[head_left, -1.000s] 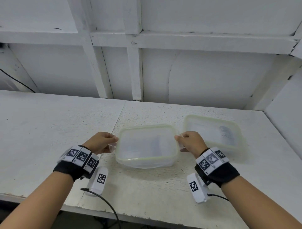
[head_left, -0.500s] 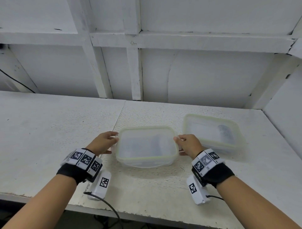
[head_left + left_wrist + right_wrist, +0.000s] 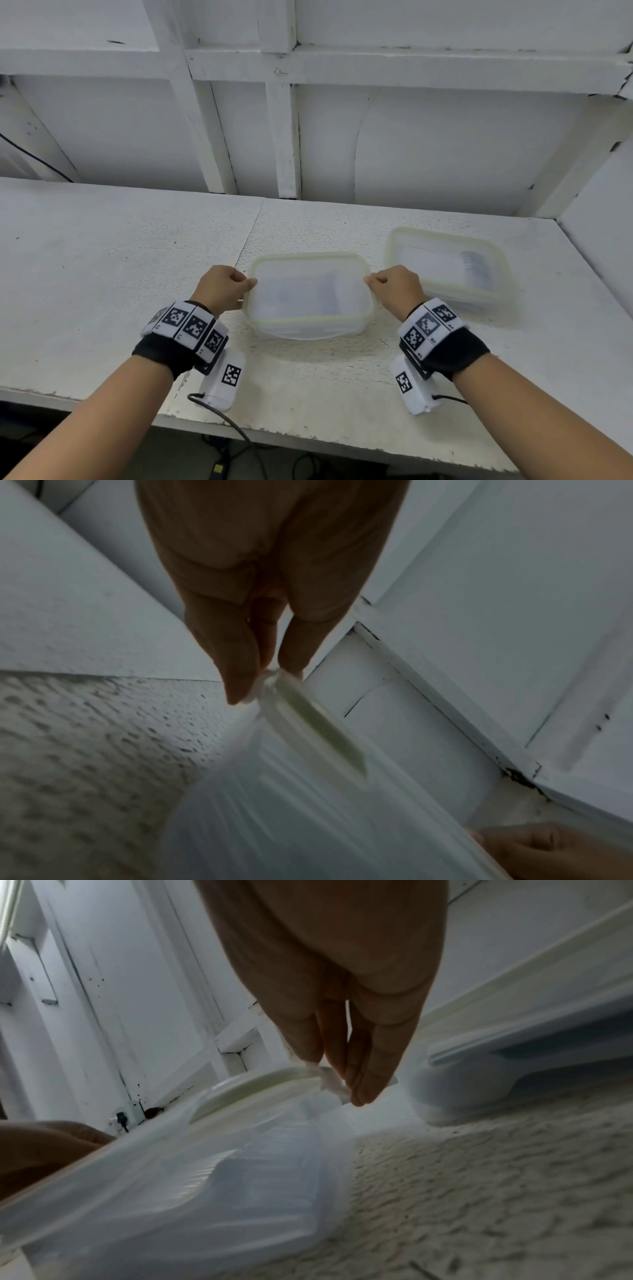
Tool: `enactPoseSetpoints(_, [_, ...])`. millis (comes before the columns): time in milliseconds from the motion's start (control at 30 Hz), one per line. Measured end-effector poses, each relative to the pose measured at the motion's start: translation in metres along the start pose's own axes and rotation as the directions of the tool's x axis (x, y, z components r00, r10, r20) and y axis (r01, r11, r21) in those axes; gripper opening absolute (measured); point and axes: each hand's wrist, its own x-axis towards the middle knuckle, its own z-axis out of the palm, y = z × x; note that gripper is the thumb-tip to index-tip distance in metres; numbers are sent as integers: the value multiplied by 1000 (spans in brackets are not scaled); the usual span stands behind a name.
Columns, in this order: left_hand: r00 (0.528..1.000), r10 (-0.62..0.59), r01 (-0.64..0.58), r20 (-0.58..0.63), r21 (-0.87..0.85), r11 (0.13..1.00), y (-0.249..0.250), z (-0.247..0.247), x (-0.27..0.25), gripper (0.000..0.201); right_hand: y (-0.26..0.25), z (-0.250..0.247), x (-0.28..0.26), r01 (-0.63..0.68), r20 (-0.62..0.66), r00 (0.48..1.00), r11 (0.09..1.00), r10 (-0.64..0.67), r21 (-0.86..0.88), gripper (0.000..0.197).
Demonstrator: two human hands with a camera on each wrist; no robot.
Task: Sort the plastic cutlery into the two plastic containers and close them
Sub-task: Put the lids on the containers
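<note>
A clear plastic container (image 3: 308, 301) with a pale green-rimmed lid sits in front of me on the white table, with white cutlery dimly visible inside. My left hand (image 3: 224, 286) pinches the clip flap at the lid's left edge (image 3: 274, 677). My right hand (image 3: 394, 287) pinches the flap at its right edge (image 3: 329, 1080). A second lidded container (image 3: 448, 270), holding stacked white cutlery, stands behind and to the right.
The rough white table (image 3: 102, 274) stretches left of the containers. A white framed wall (image 3: 308, 137) closes the back and a side wall (image 3: 603, 219) the right. The front edge (image 3: 274, 435) of the table runs below my wrists.
Both hands have shifted slightly along the near container's side flaps. The container has settled a little lower and nearer the far one.
</note>
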Motion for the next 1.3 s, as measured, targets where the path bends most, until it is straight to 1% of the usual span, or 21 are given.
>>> enactPoseSetpoints(133, [1000, 5, -6, -16, -15, 1000, -1, 3, -2, 17, 2, 1, 0, 9, -8, 1000, 997, -9, 78, 39])
enactPoseSetpoints(233, [1000, 4, -4, -16, -9, 1000, -2, 3, -1, 17, 6, 5, -2, -5, -9, 1000, 979, 7, 202, 37])
enactPoseSetpoints(300, [1000, 17, -17, -19, 25, 1000, -2, 4, -2, 17, 8, 5, -3, -11, -12, 1000, 972, 14, 233, 38])
enactPoseSetpoints(367, [998, 57, -55, -34, 64, 996, -2, 5, -3, 17, 6, 2, 1, 0, 5, 1000, 990, -1, 139, 43])
enactPoseSetpoints(433, [998, 65, -66, 12, 64, 996, -1, 2, -6, 22, -1, -3, 4, 47, 51, 998, 996, -43, -77, 43])
enactPoseSetpoints(500, [982, 57, -73, 177, 88, 993, -1, -5, -10, 35, -12, -8, 7, 120, 79, 992, 953, -101, -277, 26])
enactPoseSetpoints(533, [958, 54, -91, 282, 119, 989, -4, -10, -12, 46, -17, -10, 9, 168, 86, 985, 929, -148, -329, 23])
enactPoseSetpoints(600, [902, 43, -158, 430, 234, 959, -9, -17, -15, 90, -23, -10, 15, 259, 130, 965, 898, -227, -355, 41])
enactPoseSetpoints(633, [890, 26, -184, 455, 306, 934, -12, -18, -16, 112, -26, -9, 19, 302, 171, 951, 887, -256, -349, 47])
enactPoseSetpoints(667, [886, 21, -211, 464, 363, 907, -14, -16, -18, 125, -30, -8, 23, 344, 227, 933, 873, -278, -346, 52])
enactPoseSetpoints(767, [890, 63, -272, 451, 417, 867, -15, -10, -19, 137, -38, -4, 32, 380, 384, 893, 850, -234, -365, 58])
enactPoseSetpoints(833, [889, 69, -280, 453, 417, 865, -15, -12, -17, 151, -40, -5, 34, 371, 403, 891, 846, -208, -383, 56])
enactPoseSetpoints(867, [893, 61, -265, 446, 410, 873, -15, -14, -14, 153, -40, -7, 33, 374, 399, 893, 837, -209, -398, 55])
enactPoseSetpoints(900, [903, 43, -232, 428, 400, 887, -15, -16, -11, 149, -40, -9, 32, 372, 391, 898, 824, -203, -426, 54])
enactPoseSetpoints(967, [939, -12, -110, 343, 335, 936, -13, -18, -5, 124, -36, -12, 31, 363, 362, 913, 784, -190, -504, 50])
enactPoseSetpoints(1033, [977, -54, 11, 208, 203, 979, -10, -14, 2, 86, -32, -13, 27, 347, 329, 926, 754, -183, -557, 48])
enactPoseSetpoints(1067, [987, -70, 51, 145, 130, 990, -7, -9, 6, 62, -30, -13, 24, 341, 323, 929, 755, -180, -560, 48])
enactPoseSetpoints(1100, [993, -77, 70, 95, 72, 995, -1, -4, 7, 38, -30, -12, 20, 337, 324, 930, 763, -177, -552, 47])
enactPoseSetpoints(1133, [995, -72, 71, 62, 30, 997, 4, 1, 8, 24, -30, -10, 18, 339, 328, 928, 769, -177, -542, 46])
enactPoseSetpoints(1233, [998, -58, 60, 35, -58, 996, 21, 12, 10, 29, -32, -4, 10, 343, 329, 926, 775, -184, -531, 43])
enactPoseSetpoints(1300, [998, -57, 58, 20, -60, 996, 28, 13, 14, 30, -32, -1, 5, 318, 305, 936, 799, -177, -511, 42])
